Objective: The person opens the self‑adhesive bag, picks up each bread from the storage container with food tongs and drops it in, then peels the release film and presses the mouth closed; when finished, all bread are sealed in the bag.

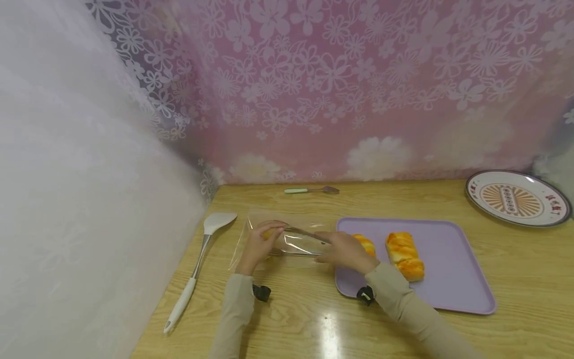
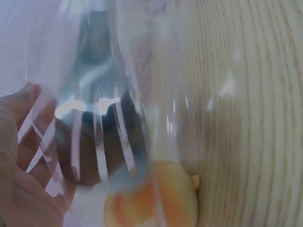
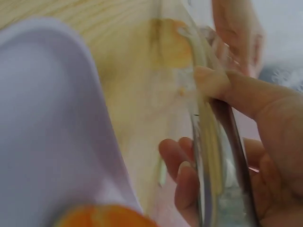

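My right hand (image 1: 343, 249) grips a pair of metal tongs (image 1: 309, 234), thumb on one arm and fingers round the other. Their slotted end (image 2: 102, 137) reaches into a clear plastic bag (image 1: 309, 219), seen through the film in the left wrist view. A golden bread roll (image 2: 156, 198) lies by the tong tips, inside or behind the film. My left hand (image 1: 257, 247) pinches the bag near the tips, its thumb on the film. To the right, a lilac tray (image 1: 448, 264) holds two more bread rolls (image 1: 405, 254), one partly hidden by my right hand.
A white-headed spatula (image 1: 217, 222) lies along the left side of the wooden table (image 1: 296, 319). Near the back wall is a small utensil with a pale green handle (image 1: 296, 190). A patterned plate (image 1: 517, 199) sits at the back right.
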A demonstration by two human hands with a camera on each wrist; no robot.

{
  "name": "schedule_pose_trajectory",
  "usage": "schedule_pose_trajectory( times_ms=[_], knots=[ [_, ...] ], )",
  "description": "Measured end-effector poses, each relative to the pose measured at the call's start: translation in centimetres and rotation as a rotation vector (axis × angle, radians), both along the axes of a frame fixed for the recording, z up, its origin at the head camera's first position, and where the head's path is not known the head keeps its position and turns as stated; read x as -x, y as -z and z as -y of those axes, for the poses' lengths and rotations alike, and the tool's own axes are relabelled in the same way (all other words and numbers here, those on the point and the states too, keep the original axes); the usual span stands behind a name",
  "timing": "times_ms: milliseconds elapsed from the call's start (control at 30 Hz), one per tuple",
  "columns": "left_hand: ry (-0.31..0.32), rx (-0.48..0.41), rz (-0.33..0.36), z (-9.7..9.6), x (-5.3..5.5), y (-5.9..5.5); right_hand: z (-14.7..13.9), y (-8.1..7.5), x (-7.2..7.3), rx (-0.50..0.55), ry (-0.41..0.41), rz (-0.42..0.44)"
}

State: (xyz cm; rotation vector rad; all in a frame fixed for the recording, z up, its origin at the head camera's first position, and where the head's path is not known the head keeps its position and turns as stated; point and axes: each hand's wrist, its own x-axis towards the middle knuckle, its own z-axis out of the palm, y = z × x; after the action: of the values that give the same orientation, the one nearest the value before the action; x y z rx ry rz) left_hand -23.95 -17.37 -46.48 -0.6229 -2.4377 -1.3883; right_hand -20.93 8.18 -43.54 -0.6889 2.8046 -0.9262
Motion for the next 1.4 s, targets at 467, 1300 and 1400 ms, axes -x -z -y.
schedule_pose_trajectory(
  times_ms=[467, 1300, 1400],
  knots=[
    [-0.089, -0.068, 0.062, 0.2, 0.6, 0.4, -9.2, -1.3, -4.4, 0.037, 0.141, 0.041],
    [-0.143, -0.141, 0.129, -0.2, 0.5, 0.6, -19.2, 2.5, -13.7, -0.016, 0.518, -0.019],
    [-0.128, -0.116, 0.105, 0.0, 0.5, 0.7, -19.7, 2.7, -14.4, -0.047, 0.533, 0.029]
  ],
)
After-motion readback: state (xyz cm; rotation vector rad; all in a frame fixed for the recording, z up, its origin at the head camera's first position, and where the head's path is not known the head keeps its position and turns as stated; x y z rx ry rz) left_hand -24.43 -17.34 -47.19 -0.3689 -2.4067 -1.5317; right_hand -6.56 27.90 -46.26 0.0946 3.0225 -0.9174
